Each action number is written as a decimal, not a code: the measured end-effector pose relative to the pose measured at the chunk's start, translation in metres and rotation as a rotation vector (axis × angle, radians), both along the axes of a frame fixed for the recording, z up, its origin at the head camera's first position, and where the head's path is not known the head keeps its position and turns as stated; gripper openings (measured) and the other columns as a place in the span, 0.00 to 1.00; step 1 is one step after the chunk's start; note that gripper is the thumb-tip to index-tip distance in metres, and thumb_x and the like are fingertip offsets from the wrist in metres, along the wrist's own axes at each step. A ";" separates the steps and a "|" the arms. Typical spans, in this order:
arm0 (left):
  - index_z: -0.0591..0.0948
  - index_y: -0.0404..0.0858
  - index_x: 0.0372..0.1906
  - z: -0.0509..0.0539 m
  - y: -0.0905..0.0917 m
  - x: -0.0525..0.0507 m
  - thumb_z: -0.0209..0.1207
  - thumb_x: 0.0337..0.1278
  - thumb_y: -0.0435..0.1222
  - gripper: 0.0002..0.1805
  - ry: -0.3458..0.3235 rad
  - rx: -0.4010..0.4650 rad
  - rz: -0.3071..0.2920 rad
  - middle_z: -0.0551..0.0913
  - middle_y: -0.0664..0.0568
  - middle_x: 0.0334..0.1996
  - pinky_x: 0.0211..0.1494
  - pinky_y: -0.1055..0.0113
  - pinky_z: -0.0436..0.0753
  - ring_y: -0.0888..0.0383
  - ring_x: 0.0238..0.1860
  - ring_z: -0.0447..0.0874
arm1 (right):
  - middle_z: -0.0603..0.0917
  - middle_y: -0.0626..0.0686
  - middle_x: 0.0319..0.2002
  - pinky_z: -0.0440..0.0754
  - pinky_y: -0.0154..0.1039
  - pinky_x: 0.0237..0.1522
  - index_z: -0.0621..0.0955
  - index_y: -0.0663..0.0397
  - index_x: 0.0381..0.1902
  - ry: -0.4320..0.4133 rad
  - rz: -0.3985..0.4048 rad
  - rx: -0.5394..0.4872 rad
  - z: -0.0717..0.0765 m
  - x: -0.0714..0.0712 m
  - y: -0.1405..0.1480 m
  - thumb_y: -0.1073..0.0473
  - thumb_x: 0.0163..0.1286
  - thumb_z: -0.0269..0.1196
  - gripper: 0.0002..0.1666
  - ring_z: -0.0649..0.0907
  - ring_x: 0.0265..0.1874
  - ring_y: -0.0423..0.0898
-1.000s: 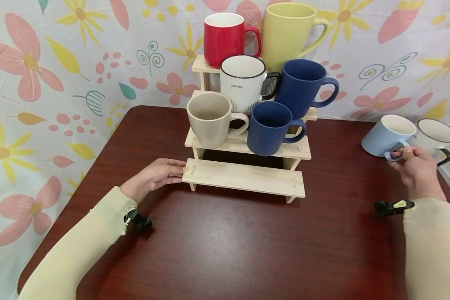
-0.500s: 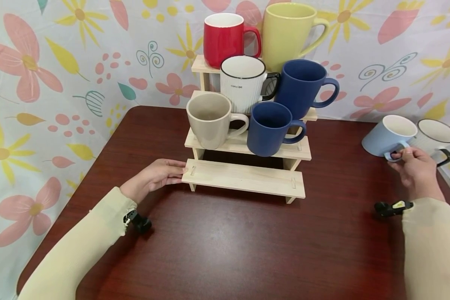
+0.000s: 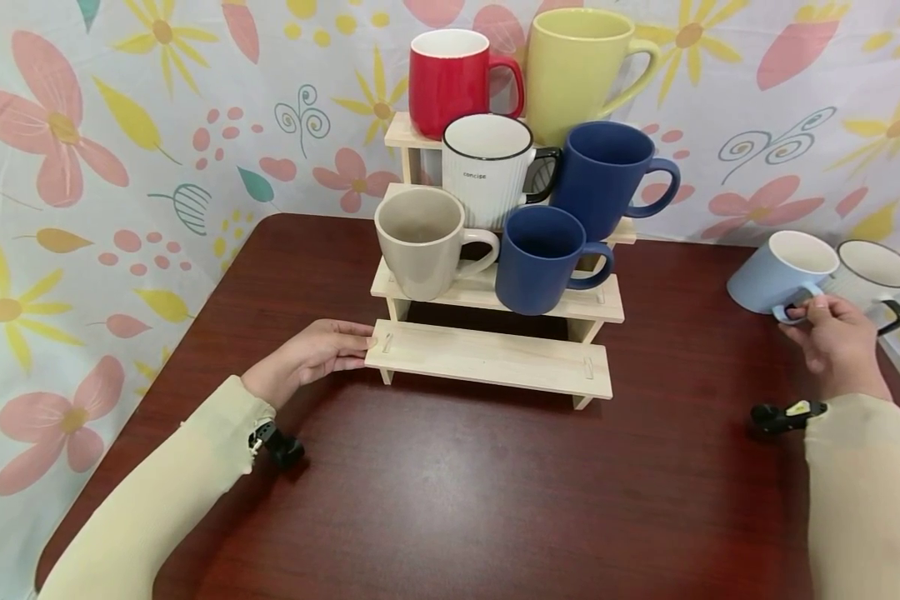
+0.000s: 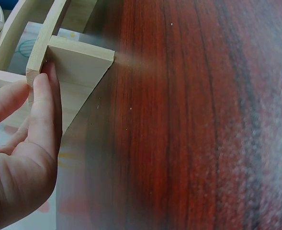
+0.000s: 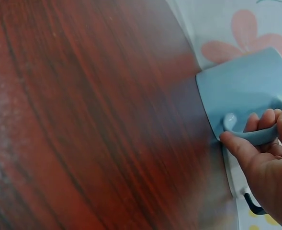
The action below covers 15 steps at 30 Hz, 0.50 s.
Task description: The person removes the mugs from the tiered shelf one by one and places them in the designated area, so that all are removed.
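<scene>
I judge: pickup | right hand (image 3: 832,337) pinches light-blue mug (image 3: 769,273) by handle (image 5: 252,137) | left hand (image 3: 317,348) pinches lowest shelf (image 3: 487,357) | next: likely lift

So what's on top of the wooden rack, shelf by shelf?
Top to bottom on the wooden rack: red mug and yellow mug; white mug and larger blue mug; beige mug and smaller blue mug; none on the lowest shelf. Front mugs cover much of the upper shelves.

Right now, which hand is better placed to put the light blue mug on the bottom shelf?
Probably your right hand: it holds the light blue mug by the handle. Your left hand grips the bottom shelf, away from the mug.
</scene>
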<state>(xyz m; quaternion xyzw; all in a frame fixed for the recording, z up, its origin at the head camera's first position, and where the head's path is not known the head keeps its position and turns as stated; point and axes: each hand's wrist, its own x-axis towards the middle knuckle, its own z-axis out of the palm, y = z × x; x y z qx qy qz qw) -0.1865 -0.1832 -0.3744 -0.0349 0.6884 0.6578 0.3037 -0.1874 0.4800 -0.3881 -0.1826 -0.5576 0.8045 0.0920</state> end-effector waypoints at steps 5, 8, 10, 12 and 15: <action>0.59 0.18 0.74 -0.002 0.002 0.001 0.51 0.72 0.25 0.31 -0.010 0.004 -0.003 0.86 0.62 0.29 0.41 0.79 0.87 0.69 0.33 0.86 | 0.80 0.46 0.24 0.86 0.28 0.23 0.80 0.55 0.31 -0.036 -0.037 0.054 -0.003 0.001 0.003 0.59 0.80 0.54 0.15 0.82 0.27 0.34; 0.59 0.17 0.74 -0.002 0.002 0.001 0.51 0.71 0.25 0.31 -0.009 0.008 -0.002 0.86 0.62 0.29 0.41 0.78 0.87 0.69 0.33 0.87 | 0.81 0.46 0.24 0.86 0.29 0.23 0.80 0.54 0.33 -0.052 -0.045 0.057 -0.004 0.001 0.004 0.57 0.78 0.55 0.13 0.82 0.28 0.34; 0.59 0.17 0.74 -0.002 0.002 0.001 0.51 0.72 0.25 0.30 -0.010 0.006 0.003 0.86 0.62 0.28 0.40 0.78 0.87 0.69 0.33 0.86 | 0.81 0.47 0.24 0.86 0.30 0.23 0.81 0.54 0.33 -0.051 -0.038 0.031 -0.004 0.002 0.004 0.56 0.77 0.57 0.12 0.82 0.28 0.35; 0.60 0.18 0.74 -0.002 0.003 0.001 0.51 0.72 0.25 0.30 -0.010 0.005 0.005 0.86 0.62 0.28 0.40 0.78 0.87 0.69 0.33 0.87 | 0.81 0.48 0.24 0.87 0.31 0.23 0.81 0.54 0.33 -0.043 -0.027 0.001 -0.003 0.003 0.005 0.56 0.77 0.57 0.12 0.83 0.28 0.36; 0.59 0.17 0.74 -0.002 0.003 0.001 0.51 0.72 0.25 0.31 -0.005 0.007 -0.002 0.86 0.62 0.29 0.41 0.78 0.87 0.69 0.33 0.87 | 0.81 0.48 0.25 0.87 0.32 0.24 0.81 0.55 0.33 -0.047 -0.028 -0.016 -0.001 0.003 0.004 0.57 0.78 0.56 0.13 0.83 0.28 0.37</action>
